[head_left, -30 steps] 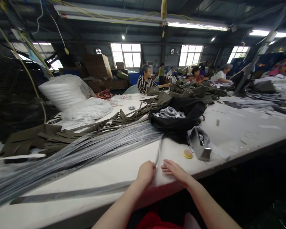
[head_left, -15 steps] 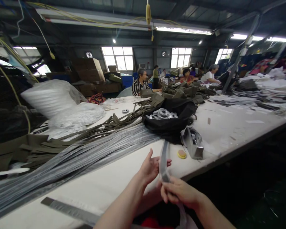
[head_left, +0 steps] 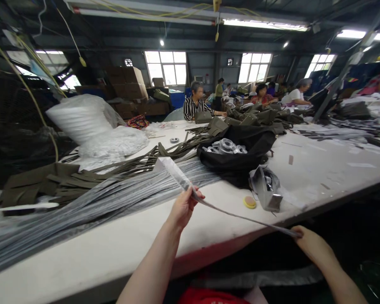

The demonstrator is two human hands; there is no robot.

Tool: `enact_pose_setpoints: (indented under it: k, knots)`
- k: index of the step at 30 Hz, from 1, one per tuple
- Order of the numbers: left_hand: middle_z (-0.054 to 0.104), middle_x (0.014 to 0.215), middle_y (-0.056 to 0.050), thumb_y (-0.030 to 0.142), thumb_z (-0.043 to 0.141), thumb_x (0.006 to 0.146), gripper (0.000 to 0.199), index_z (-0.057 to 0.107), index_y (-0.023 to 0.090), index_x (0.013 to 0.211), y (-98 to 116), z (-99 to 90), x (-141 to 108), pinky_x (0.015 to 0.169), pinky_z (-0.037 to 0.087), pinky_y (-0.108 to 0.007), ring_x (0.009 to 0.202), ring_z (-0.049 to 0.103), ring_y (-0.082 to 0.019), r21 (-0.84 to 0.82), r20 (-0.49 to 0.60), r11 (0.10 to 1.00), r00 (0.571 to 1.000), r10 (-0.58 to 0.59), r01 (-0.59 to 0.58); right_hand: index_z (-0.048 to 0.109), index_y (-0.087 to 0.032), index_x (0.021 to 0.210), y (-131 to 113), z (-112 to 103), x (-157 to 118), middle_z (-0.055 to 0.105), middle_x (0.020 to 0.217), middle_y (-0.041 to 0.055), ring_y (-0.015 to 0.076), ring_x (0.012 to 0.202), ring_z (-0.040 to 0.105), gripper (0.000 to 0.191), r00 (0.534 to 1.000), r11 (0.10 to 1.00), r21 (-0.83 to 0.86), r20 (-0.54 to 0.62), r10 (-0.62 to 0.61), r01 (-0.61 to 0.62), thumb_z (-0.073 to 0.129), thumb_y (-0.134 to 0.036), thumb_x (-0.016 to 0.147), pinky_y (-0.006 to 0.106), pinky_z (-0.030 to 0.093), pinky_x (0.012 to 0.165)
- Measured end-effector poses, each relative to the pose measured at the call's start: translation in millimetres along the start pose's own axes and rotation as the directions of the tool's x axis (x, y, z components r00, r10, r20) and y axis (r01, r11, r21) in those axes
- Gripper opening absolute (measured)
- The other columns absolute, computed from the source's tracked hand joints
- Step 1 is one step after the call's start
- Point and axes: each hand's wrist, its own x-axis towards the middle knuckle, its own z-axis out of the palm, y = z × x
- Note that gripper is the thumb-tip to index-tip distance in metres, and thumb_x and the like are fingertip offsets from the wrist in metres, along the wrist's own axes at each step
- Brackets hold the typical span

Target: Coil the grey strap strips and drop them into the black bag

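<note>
A long, flat grey strip (head_left: 174, 172) is stretched between my two hands over the table's front edge. My left hand (head_left: 184, 207) pinches it near its wider, pale end, which sticks up to the left above the grey strips on the table. Out to the right, past the table edge, my right hand (head_left: 313, 245) grips the strip further along, its fingers closed. Between the hands the strip is turned nearly edge-on and looks taut. Another grey length (head_left: 259, 278) hangs below the table edge, blurred; whether it is the same strip I cannot tell.
Bundled grey strips (head_left: 91, 215) run across the white table (head_left: 152, 240), with olive pieces (head_left: 47, 181) behind. A black bag (head_left: 237, 162) holds shiny rolls; a tape dispenser (head_left: 266, 190) and round yellow item (head_left: 249, 202) stand nearby. Several people work across the table.
My hands have moved apart, the right one far to the right, drawing the strip out between them. My left fingers, spread before, now pinch it. The camera view has shifted slightly.
</note>
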Motion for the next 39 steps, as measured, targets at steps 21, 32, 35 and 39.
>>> enact_pose_setpoints:
  k: [21,32,35,39]
  knots:
    - [0.069,0.104,-0.010,0.051,0.037,0.091,0.047,0.064,0.014,0.102,-46,25.5,-42,0.093,0.045,-0.038,0.099,0.060,-0.023,0.606,0.232,0.794,0.963,-0.133,-0.036,0.055,-0.016,0.087,-235,17,-94,0.054,0.049,-0.0068,0.0059,0.033,0.042,0.049,0.791,0.419,0.903,0.323,-0.520,-0.093,0.049,-0.065,0.085,0.016,0.031,0.036]
    - [0.071,0.082,-0.006,0.058,0.050,0.086,0.040,0.046,0.018,0.080,-17,65.8,-39,0.046,0.041,-0.022,0.051,0.058,-0.012,0.098,0.069,0.995,0.997,-0.037,0.030,0.055,-0.015,0.100,-240,45,-114,0.042,0.041,-0.0113,0.0060,0.032,0.034,0.049,0.736,0.369,0.928,0.283,-0.615,-0.048,0.044,-0.062,0.090,0.019,0.038,0.041]
    - [0.071,0.086,-0.006,0.061,0.046,0.086,0.042,0.042,0.020,0.079,-20,66.9,-44,0.038,0.030,-0.019,0.045,0.050,-0.009,0.142,0.122,0.988,0.990,-0.075,0.057,0.053,-0.016,0.103,-247,44,-113,0.037,0.040,-0.0126,0.0064,0.034,0.031,0.046,0.760,0.305,0.952,0.211,-0.615,-0.018,0.045,-0.059,0.091,0.019,0.038,0.042]
    - [0.071,0.088,-0.007,0.060,0.044,0.088,0.044,0.049,0.018,0.076,-23,68.7,-49,0.057,0.043,-0.023,0.077,0.062,-0.017,0.244,0.200,0.969,0.980,-0.006,-0.044,0.054,-0.017,0.104,-255,37,-114,0.036,0.041,-0.0127,0.0064,0.033,0.028,0.047,0.783,0.271,0.963,0.177,-0.596,-0.012,0.047,-0.061,0.090,0.020,0.035,0.040]
